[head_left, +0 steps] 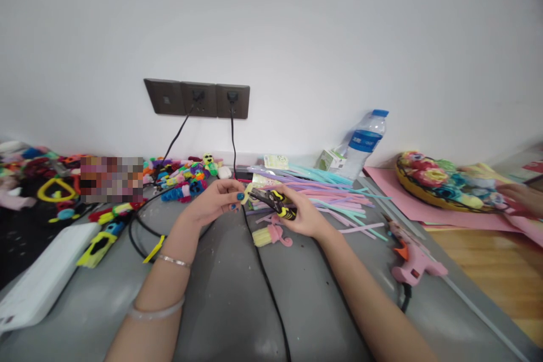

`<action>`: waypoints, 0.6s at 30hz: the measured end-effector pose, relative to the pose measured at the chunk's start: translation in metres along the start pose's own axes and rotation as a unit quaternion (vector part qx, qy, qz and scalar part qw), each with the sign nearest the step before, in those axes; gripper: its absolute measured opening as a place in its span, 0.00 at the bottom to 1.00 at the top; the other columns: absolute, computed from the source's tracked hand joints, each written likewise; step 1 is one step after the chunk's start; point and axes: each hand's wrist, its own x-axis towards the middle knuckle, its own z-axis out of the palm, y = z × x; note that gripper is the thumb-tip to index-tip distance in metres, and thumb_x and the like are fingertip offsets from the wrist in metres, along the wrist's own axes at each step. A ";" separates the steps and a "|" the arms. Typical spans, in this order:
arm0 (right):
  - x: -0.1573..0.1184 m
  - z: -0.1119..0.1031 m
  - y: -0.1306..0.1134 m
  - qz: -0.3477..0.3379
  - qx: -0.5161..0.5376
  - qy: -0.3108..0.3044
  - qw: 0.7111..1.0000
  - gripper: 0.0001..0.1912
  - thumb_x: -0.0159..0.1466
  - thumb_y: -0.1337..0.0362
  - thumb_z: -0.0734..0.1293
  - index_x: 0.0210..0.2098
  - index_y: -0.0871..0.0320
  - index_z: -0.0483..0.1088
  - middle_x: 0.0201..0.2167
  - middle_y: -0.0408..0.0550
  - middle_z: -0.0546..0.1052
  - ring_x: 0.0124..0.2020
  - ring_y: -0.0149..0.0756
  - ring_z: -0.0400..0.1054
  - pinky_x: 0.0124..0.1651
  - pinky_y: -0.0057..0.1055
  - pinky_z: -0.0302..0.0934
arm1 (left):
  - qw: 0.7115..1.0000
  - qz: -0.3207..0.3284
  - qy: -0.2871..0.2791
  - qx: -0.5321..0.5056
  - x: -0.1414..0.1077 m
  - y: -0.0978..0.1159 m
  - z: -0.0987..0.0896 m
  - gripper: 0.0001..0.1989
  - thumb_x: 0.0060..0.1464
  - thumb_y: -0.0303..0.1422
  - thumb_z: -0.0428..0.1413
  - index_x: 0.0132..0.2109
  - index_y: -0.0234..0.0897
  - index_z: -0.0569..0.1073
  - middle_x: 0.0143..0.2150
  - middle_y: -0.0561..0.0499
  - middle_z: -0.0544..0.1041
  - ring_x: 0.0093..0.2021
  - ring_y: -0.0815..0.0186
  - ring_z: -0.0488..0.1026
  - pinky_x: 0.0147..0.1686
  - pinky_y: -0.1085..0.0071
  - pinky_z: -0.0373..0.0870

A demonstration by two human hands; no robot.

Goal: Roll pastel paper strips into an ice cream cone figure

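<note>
At the far left of my view I have a heap of colourful fuzzy figures (182, 172) along the wall, and a long white box (51, 277) lying in front of it on the grey counter (220, 305). A blue and yellow figure (102, 243) lies just beside that box. Next comes a looped black cable with a yellow tie (156, 249), below the wall sockets (197, 99).

In the middle, my left hand (218, 201) is pinched on a small yellow strip (246, 197), which sits between my two hands, above the counter. My right hand (305, 212) is closed around black and yellow pliers (275, 202). Their tips reach the strip; I can't tell whether they grip it. Just below the pliers lies a pink and yellow piece (271, 235).

Behind and to the right of my right hand, pastel fuzzy sticks (339, 203) spread out, with a water bottle (365, 141) behind them. Farther right lies a pink glue gun (418, 264), then a basket (418, 195) of fuzzy flowers on pink paper (388, 195). Another person's hand (524, 199), blurred, is near the basket at the right edge.
</note>
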 end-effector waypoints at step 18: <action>0.001 -0.002 -0.007 0.036 0.024 -0.015 0.999 0.31 0.52 0.69 0.69 0.56 0.56 0.65 0.52 0.55 0.73 0.48 0.46 0.70 0.45 0.38 0.67 | 0.999 0.024 0.043 0.019 0.001 0.002 0.001 0.20 0.30 0.39 0.74 0.28 0.33 0.76 0.21 0.56 0.72 0.20 0.74 0.68 0.20 0.79 0.65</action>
